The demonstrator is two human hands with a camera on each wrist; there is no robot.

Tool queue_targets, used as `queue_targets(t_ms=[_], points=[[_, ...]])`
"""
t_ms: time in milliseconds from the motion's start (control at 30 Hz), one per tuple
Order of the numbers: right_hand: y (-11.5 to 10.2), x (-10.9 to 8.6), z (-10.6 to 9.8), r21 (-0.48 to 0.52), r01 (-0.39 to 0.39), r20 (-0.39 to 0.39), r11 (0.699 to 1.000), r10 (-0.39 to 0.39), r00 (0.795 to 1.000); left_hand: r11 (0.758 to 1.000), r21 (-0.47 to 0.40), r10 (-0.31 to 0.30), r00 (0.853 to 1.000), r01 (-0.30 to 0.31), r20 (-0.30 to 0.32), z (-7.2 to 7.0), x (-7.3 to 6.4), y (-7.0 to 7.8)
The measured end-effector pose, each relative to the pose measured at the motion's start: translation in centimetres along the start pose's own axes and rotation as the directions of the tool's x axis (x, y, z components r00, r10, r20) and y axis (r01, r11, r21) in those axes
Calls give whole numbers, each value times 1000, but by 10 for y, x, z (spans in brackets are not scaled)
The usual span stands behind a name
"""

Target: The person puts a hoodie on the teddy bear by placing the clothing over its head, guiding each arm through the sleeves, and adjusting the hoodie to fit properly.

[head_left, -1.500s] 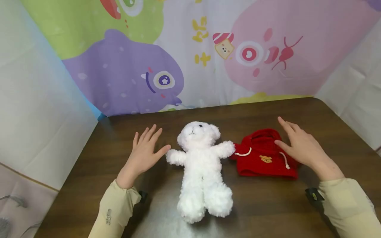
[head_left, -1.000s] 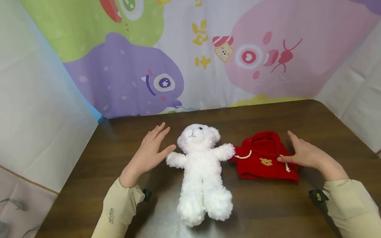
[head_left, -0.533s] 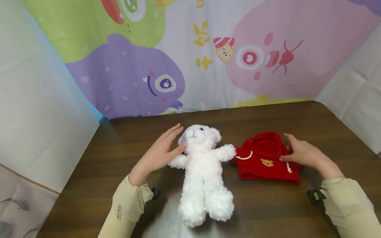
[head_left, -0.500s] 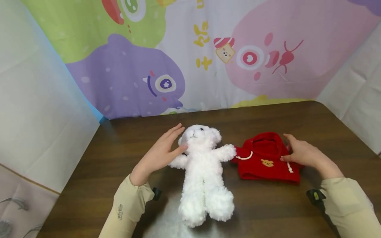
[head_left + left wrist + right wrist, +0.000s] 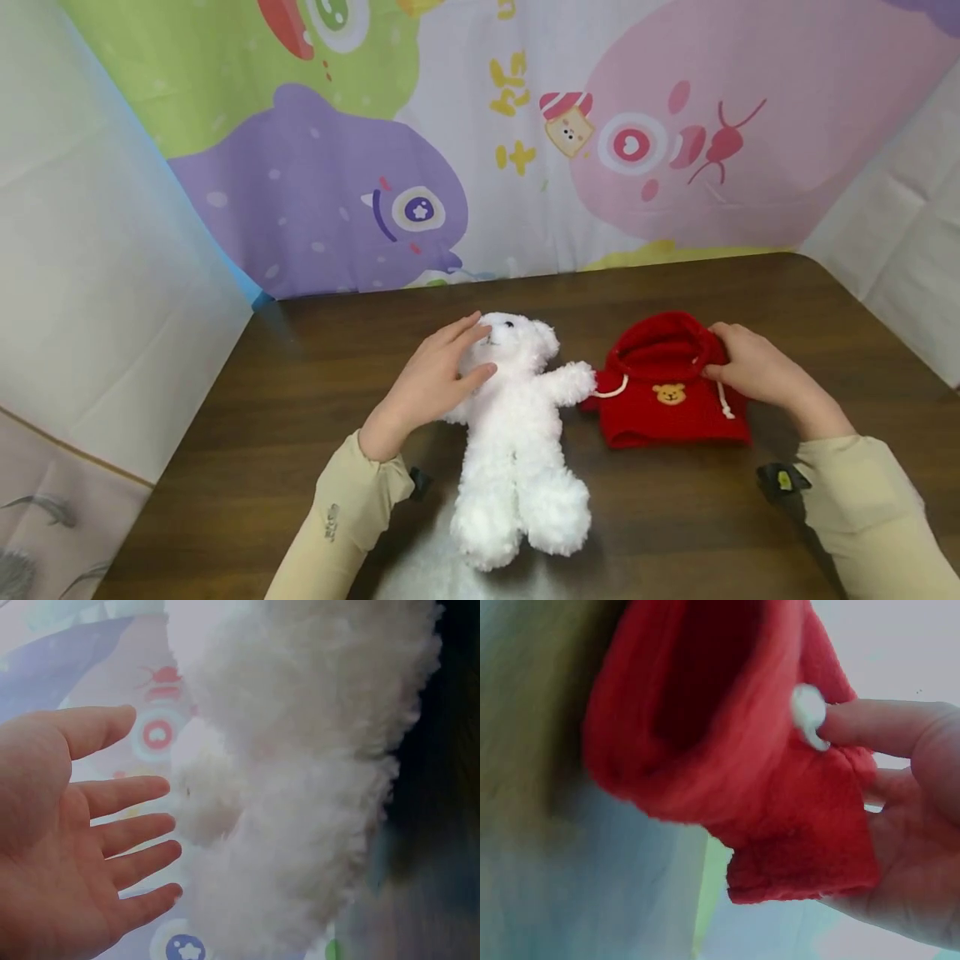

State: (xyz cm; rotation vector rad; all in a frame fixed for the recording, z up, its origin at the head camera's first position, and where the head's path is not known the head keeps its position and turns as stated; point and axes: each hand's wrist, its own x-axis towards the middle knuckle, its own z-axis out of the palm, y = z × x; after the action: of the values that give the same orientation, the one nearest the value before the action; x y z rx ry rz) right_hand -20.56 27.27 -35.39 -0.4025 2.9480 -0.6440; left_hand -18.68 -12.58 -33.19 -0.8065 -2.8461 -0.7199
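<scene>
A white plush bear (image 5: 513, 417) lies on its back on the table, head toward the far side. My left hand (image 5: 427, 379) hovers over its left-side arm and cheek, hiding part of both. In the left wrist view the fingers of that hand (image 5: 67, 840) are spread and straight, beside the fluffy body (image 5: 300, 750). To the bear's right is a small red hoodie (image 5: 637, 417) with white drawstrings and a bear patch. My right hand (image 5: 757, 375) pinches its right shoulder; in the right wrist view the thumb presses the front and the fingers go behind the fabric (image 5: 802, 802).
The brown wooden table (image 5: 315, 350) ends at a printed cartoon curtain (image 5: 517, 208) at the back. White panels stand on both sides. The bear's outstretched arm meets the hoodie's sleeve in the head view.
My left hand has moved right, from beside the bear to over its head and arm. The right hand has come down onto the hoodie and taken hold, and the hood has risen.
</scene>
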Motion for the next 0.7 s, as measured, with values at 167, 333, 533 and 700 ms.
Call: queue_targets(t_ms=[167,333,533,700], points=[[-8,3,-4,14,7,-28,1000,-6,1000,1000,22,19,1000,-19,2,2,5,5],[-13,4,-8,-14,16,-71,1000,-17,997,999,14,33,999,-32,-37,1,7,9],[-25,2,-18,-16,27,-135,1000,-28,990,999,18,32,999,-31,-28,1,9,10],[-40,0,-25,-34,49,-191,998,-55,980,999,32,9,1000,-8,-5,0,10,13]])
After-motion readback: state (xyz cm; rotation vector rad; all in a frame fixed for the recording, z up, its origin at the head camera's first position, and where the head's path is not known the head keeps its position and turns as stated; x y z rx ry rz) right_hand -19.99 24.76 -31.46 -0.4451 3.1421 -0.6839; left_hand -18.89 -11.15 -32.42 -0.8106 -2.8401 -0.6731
